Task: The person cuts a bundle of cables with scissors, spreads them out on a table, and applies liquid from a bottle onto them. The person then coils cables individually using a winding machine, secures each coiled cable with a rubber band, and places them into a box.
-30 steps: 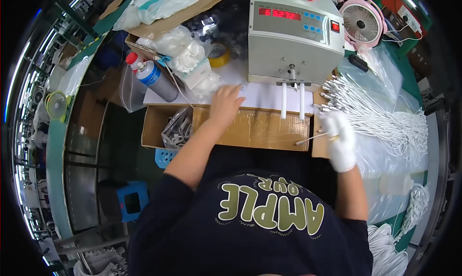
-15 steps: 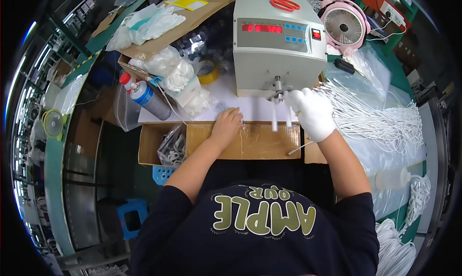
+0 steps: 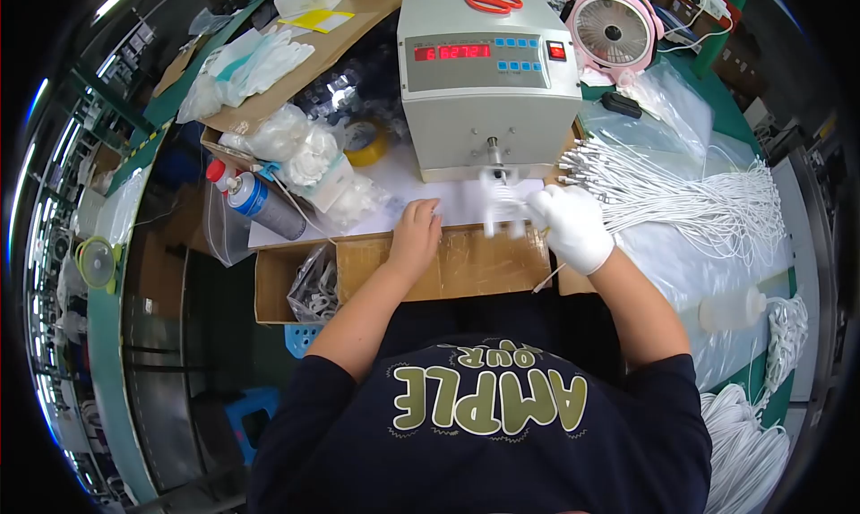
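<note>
My right hand [image 3: 575, 228], in a white glove, is closed on a white cable [image 3: 548, 279], whose loose end hangs below the fist. Just left of it, the winding fork [image 3: 503, 205] on the machine's shaft is smeared by motion, with white loops of cable around it. The grey winding machine [image 3: 488, 120] stands behind, red digits lit on its panel. My bare left hand [image 3: 415, 238] rests at the front edge of the white work surface [image 3: 461, 211], fingers stretched forward. No held object shows there, though its fingertips are partly hidden.
Bundled white cables [image 3: 672, 192] lie right of the machine, near a pink fan [image 3: 614, 30]. Red-handled scissors [image 3: 493, 2] lie on top of the machine. At left are a spray can [image 3: 264, 205], yellow tape [image 3: 365, 145] and bagged white parts [image 3: 309, 156]. A cardboard box [image 3: 484, 263] borders the front.
The fork has turned from two distinct prongs to a blur with cable loops around it. The panel digits differ. The whole view has shifted slightly; both hands stay near their places.
</note>
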The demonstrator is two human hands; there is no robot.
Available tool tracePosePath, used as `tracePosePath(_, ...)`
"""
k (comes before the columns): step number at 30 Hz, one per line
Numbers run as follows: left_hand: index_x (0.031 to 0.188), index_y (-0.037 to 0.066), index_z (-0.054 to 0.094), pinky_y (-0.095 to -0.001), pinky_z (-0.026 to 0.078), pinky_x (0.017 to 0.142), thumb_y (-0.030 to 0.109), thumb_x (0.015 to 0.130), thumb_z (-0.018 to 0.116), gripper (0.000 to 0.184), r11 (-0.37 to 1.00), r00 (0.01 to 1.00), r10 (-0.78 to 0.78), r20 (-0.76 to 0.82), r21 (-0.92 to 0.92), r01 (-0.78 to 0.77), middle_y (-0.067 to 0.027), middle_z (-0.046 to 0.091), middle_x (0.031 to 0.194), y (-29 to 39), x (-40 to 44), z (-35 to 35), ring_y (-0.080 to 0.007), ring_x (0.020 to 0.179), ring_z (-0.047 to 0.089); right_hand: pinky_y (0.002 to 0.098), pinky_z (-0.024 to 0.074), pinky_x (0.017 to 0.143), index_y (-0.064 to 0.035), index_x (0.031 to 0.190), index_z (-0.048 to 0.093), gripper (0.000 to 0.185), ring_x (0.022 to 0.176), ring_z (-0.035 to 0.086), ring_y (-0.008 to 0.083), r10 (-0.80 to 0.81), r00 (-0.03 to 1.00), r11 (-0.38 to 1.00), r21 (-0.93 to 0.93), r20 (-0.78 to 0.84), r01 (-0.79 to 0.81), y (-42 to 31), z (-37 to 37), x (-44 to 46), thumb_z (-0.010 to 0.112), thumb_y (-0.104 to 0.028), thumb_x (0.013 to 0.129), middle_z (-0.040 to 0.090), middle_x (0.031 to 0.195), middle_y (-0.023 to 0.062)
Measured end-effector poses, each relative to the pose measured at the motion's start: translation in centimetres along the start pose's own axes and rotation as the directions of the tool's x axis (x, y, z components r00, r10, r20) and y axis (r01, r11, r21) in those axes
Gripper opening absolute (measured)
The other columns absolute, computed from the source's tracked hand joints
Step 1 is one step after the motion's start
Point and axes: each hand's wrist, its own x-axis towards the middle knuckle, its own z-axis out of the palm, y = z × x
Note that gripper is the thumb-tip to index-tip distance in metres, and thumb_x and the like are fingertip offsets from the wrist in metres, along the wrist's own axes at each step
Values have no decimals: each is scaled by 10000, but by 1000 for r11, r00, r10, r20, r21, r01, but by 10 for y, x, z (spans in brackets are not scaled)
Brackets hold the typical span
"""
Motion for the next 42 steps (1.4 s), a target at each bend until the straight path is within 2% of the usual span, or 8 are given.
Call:
tracePosePath(7, 1190, 32, 563, -395, 484, 867, 158, 880, 637, 343, 924, 960, -253, 119, -265, 276, -193, 629, 1103, 31, 21, -24, -344, 986, 616, 345, 492, 619, -94, 1127, 584, 304, 685, 619, 233, 378, 922, 852, 361, 77, -379, -32, 28, -19, 603, -288, 894, 615, 785, 87)
tracePosePath(9, 1166, 29, 574, -399, 491, 838, 185, 886, 631, 325, 898, 980, -180, 79, -393, 197, -197, 630, 1109, 56, 42, -13, -331, 957, 630, 294, 498, 604, -89, 1246, 542, 403, 679, 575, 118, 495, 722, 72, 805, 484, -589, -52, 46, -7, 566, -361, 950, 596, 856, 35)
tracePosePath(13, 1156, 1, 583, -325, 497, 832, 175, 922, 599, 292, 981, 981, 30, 192, -192, 8, -134, 662, 1058, 110, 92, -5, -206, 945, 648, 291, 508, 672, -103, 1201, 528, 421, 825, 603, 119, 731, 497, -598, 789, 467, 138, -91, 90, 38, 455, -455, 982, 597, 964, 12)
tracePosePath(16, 1153, -16, 577, -319, 500, 833, 183, 937, 579, 293, 989, 829, -92, 552, -49, 142, -110, 668, 1054, 134, 106, -21, -167, 971, 641, 292, 471, 813, -114, 1238, 483, 380, 1001, 553, 129, 700, 614, -613, 747, 365, 255, -83, 111, 43, 420, -405, 1002, 548, 1103, -3)
tracePosePath(22, 1100, -12, 617, -289, 490, 834, 123, 944, 561, 214, 563, 630, -50, 775, -499, 659, -91, 663, 1057, 114, 62, -40, -152, 981, 635, 293, 523, 721, -111, 1203, 509, 341, 887, 609, 142, 525, 754, -355, 907, 395, -227, -102, 51, -30, 539, -347, 959, 605, 1076, 20)
tracePosePath(27, 1123, 37, 646, -297, 504, 836, 88, 889, 630, 241, 901, 739, 162, 654, -403, 159, -92, 659, 1074, 128, 48, -64, -185, 961, 639, 443, 521, 638, -56, 988, 560, 269, 689, 642, 370, 299, 933, 839, 410, 201, -358, -72, -9, -40, 641, -257, 829, 657, 771, 154)
tracePosePath(32, 1105, 40, 661, -325, 519, 834, 115, 859, 663, 257, 913, 749, 364, 553, -370, -170, -118, 649, 1082, 122, 30, -56, -259, 961, 640, 455, 517, 647, -38, 930, 542, 291, 714, 647, 377, 179, 853, 923, 216, 491, -318, -66, -15, -29, 598, -312, 848, 646, 778, 189)
tracePosePath(42, 1101, 32, 651, -337, 534, 790, 61, 846, 681, 259, 949, 942, 159, 295, -310, -63, -153, 648, 1057, 116, -22, -35, -276, 932, 652, 458, 513, 660, -69, 946, 570, 279, 753, 644, 382, 196, 866, 852, 357, 460, -382, -71, 14, -35, 651, -311, 834, 645, 777, 171)
